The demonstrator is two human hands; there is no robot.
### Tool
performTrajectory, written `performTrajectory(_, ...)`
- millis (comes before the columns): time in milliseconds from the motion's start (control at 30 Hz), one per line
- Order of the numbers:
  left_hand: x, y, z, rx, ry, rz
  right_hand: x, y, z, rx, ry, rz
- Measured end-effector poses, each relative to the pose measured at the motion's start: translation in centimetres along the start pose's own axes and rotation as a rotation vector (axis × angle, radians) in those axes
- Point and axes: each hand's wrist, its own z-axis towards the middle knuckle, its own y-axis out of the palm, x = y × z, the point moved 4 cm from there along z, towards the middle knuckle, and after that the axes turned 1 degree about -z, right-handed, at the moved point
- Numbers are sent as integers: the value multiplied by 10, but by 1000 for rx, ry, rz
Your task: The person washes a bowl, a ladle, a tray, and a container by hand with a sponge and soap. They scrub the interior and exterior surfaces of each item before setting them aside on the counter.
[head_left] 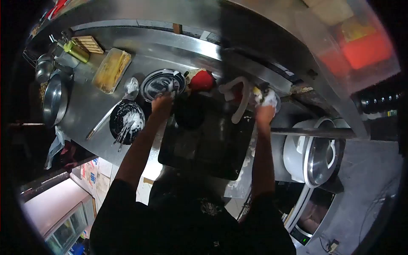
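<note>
My left hand [163, 103] is closed at the near edge of a round, soapy dish [149, 80], by the sink's rim. Something whitish and foamy sticks up beyond its fingers, too small to name. Across the sink, my right hand [265, 113] grips a foam-covered sponge [266, 98] with yellow and dark parts showing. Between my hands lies the dark sink basin [199, 148], with a pale curved spout [243, 102] over its right side. A black bowl [114, 117] holding foam-covered utensils [132, 122] stands left of my left forearm.
A long ladle [104, 119] rests beside the black bowl. Farther left are a plastic container [98, 76] and a metal pan [55, 100]. A red object [202, 80] sits behind the sink. A large lidded cooker [297, 157] stands right of my right forearm. A shelf overhangs the back.
</note>
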Motion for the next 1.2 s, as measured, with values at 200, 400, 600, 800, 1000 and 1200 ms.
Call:
performTrajectory(200,12,28,-3,582,115,306,-24,32,44,-480,-27,-71)
performTrajectory(400,58,87,-45,357,384,-404,5,-19,-40,305,-7,428)
performTrajectory(600,69,198,-57,-170,408,-209,30,20,-242,-245,827,1791)
performTrajectory(800,86,215,-34,-291,600,42,-37,-24,-370,-363,1252,2613)
performTrajectory(1000,91,191,-36,-154,656,172,-37,44,-434,-536,1012,2154)
performTrajectory(1200,88,122,-33,59,659,169,-51,81,-421,-547,969,2116)
